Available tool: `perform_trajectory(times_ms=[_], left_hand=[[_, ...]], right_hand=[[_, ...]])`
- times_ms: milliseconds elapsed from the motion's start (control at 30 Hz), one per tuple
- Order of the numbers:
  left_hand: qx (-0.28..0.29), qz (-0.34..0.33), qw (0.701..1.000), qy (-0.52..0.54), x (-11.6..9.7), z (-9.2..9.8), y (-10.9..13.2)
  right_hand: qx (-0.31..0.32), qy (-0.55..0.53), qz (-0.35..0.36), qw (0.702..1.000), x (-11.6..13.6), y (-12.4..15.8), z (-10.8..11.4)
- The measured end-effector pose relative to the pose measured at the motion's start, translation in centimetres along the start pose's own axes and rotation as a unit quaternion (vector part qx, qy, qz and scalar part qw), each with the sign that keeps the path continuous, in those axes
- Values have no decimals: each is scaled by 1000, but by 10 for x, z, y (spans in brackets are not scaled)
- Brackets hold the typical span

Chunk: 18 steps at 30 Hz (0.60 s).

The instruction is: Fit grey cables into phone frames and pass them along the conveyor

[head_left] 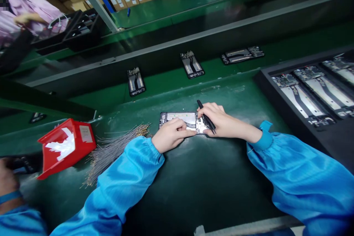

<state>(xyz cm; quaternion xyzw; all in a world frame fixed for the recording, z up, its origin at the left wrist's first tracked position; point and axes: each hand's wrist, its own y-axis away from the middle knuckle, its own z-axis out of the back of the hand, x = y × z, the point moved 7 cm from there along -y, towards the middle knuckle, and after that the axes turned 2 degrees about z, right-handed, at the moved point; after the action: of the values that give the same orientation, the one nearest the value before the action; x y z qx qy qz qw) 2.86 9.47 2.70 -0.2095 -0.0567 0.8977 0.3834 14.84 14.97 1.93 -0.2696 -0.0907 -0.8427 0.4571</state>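
An opened phone [182,117], its inner frame and circuit board showing, lies crosswise on the green bench in front of me. My left hand [173,134] rests over its near edge, fingers curled and one digit stretched along that edge; whether something small is pinched there is hidden. Over the board end, my right hand [218,120] is closed around black tweezers [207,118] slanting across the board, while its thumb touches the phone's near side. A loose bundle of thin grey cables [118,147] with gold-coloured ends spreads beside my left forearm.
A red bin [68,147] stands left of the cables. Several opened phones, such as one phone [192,64], lie on the strip behind. At right, a black foam tray [265,84] holds more. A co-worker's hand [8,180] is at far left; another person [30,11] sits across.
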Motion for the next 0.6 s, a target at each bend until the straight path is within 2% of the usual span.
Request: perform_trajectory(times_ms=[600], left_hand=[[-14,-14,998,-62,-7,0,-3]], right_hand=[[15,17,-30,999,6,-6,2]])
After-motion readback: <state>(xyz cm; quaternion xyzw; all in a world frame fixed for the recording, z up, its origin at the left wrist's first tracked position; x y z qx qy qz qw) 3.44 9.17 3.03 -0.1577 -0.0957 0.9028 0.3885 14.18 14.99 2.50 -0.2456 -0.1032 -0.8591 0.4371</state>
